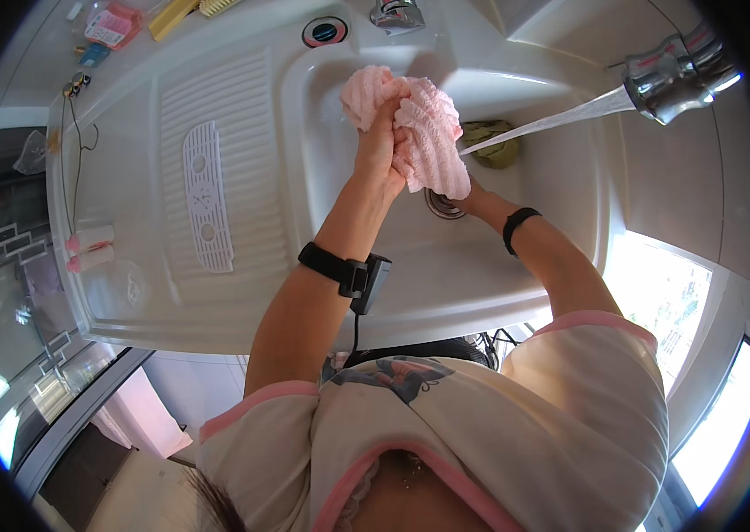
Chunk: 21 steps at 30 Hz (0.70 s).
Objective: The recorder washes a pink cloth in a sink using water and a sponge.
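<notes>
My left hand (pixel 380 147) grips a pink ribbed towel (pixel 429 126), bunched up above the basin of a white laundry sink (pixel 375 246). Its thumb lies across the cloth, and folds spill out on both sides. My right hand (pixel 473 198) is at the towel's lower right edge, with its fingers hidden behind the cloth. From a chrome faucet head (pixel 664 80) at the upper right, a stream of water (pixel 554 120) runs down to the towel's right side. The round metal drain (pixel 443 205) is partly covered by the towel and my right hand.
An olive-green cloth (pixel 498 143) lies in the basin's back. Left of the basin, a white slotted plastic panel (pixel 209 199) rests on the ribbed washboard (pixel 249 166). Small white-and-pink bottles (pixel 92 247) lie at the far left; a pink liquid bottle (pixel 112 26) stands behind.
</notes>
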### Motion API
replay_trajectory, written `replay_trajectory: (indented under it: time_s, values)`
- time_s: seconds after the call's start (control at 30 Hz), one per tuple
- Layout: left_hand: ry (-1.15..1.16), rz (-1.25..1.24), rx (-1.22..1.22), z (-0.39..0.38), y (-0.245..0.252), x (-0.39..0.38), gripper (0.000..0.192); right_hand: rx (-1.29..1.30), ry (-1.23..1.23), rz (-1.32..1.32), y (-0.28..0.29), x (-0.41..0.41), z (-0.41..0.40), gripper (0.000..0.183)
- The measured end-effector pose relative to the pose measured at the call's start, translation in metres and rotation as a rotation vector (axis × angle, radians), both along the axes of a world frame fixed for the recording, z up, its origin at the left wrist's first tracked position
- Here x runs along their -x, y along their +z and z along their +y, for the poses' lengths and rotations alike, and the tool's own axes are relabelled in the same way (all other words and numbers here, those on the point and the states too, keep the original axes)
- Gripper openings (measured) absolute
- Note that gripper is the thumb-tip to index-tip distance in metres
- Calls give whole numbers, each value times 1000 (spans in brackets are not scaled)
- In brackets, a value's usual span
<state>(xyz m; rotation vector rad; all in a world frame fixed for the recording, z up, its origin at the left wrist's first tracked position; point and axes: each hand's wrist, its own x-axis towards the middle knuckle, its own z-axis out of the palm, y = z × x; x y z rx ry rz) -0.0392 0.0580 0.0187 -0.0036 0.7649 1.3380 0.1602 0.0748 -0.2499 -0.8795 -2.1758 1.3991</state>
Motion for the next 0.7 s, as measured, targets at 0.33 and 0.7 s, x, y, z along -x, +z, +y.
replay_trajectory:
  time_s: [0.33,0.7]
  values:
    - [-42,-60,-36,0,0,-14,31,235,-214,-22,86,40,43,41]
    - [120,94,-160,-20,38,-34,37,1268,-602,573,326,26,-2,55]
